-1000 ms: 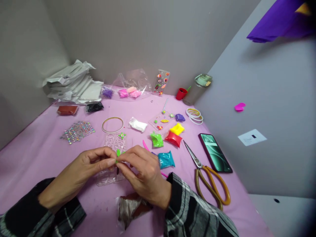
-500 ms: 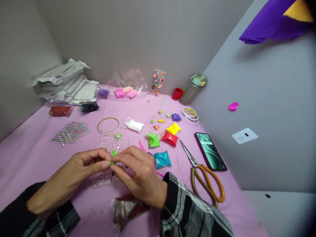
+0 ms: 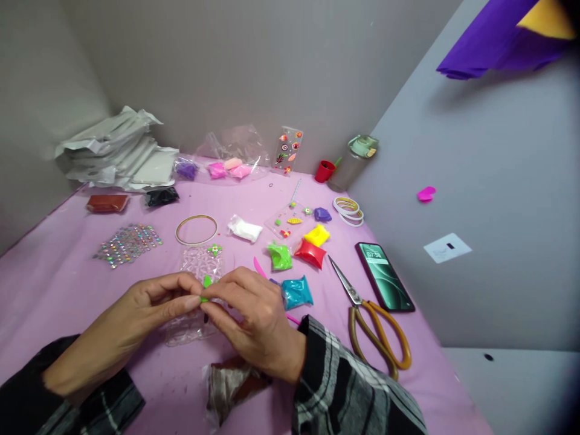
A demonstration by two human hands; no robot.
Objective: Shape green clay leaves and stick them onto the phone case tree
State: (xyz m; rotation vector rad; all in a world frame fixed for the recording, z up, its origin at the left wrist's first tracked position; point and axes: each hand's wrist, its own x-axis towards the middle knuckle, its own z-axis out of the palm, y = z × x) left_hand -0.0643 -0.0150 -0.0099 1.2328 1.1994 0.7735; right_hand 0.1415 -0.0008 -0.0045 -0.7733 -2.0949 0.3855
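Fingertips of my left hand point(image 3: 151, 305) and my right hand point(image 3: 256, 317) meet in a pinch around a small bit of bright green clay point(image 3: 203, 299). Just behind it shows another green piece point(image 3: 207, 281); whether the two are joined I cannot tell. Under my hands lies a clear patterned phone case point(image 3: 190, 261), with a small green-and-white flower point(image 3: 214, 249) at its far right corner. Part of the case is covered by my fingers. A brown clay packet point(image 3: 226, 389) lies close below my right wrist.
Right of my hands are blue point(image 3: 297, 293), green point(image 3: 280, 257), red point(image 3: 310, 254) and yellow point(image 3: 317, 235) clay packets. Scissors point(image 3: 357, 302) and a phone point(image 3: 385, 278) lie farther right. Rhinestones point(image 3: 129, 244) are at left; tape rolls point(image 3: 348, 210) and a bottle point(image 3: 353, 163) stand behind.
The whole view has shifted very slightly. Both hands keep the same pinch on the green clay, with hardly any movement.
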